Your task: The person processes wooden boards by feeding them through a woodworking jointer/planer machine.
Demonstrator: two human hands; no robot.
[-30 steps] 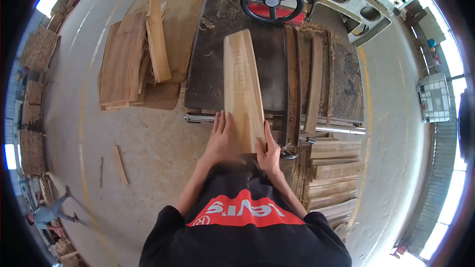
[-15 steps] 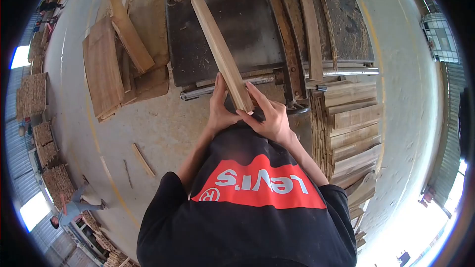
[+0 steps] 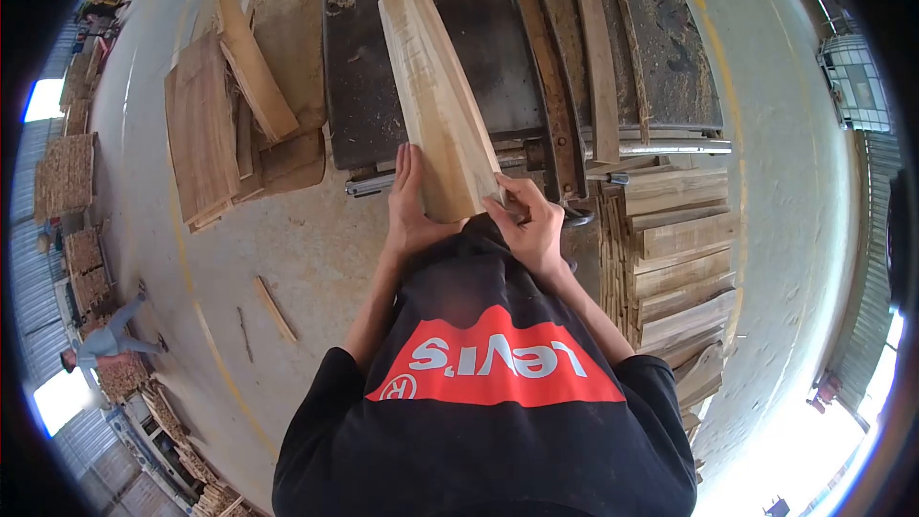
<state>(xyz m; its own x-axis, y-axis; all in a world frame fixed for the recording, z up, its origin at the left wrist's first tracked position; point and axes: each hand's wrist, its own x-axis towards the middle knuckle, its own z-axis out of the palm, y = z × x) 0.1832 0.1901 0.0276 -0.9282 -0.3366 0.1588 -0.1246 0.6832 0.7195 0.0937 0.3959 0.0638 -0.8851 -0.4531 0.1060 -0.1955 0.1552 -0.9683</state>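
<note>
A pale wooden board point(image 3: 436, 101) points away from my body, its near end between my two hands and its far part over the dark metal table point(image 3: 354, 67). My left hand point(image 3: 412, 206) lies along the board's left edge, fingers pointing forward and thumb at the near end. On the right edge, near the same end, my right hand point(image 3: 528, 220) grips with bent fingers and thumb. The board's broad face is turned up, with its right edge also showing.
Right of the board, a rusty metal bar point(image 3: 548, 67) and a wooden strip point(image 3: 598, 67) lie on the table. Boards are stacked at the right point(image 3: 682, 230) and at the left point(image 3: 201, 124). A stick point(image 3: 276, 308) lies on the floor. Another person point(image 3: 110, 343) walks far left.
The board has been turned so its broad face shows instead of its narrow edge. Both hands have shifted their hold at its near end. The distant person has moved to the left and up in view.
</note>
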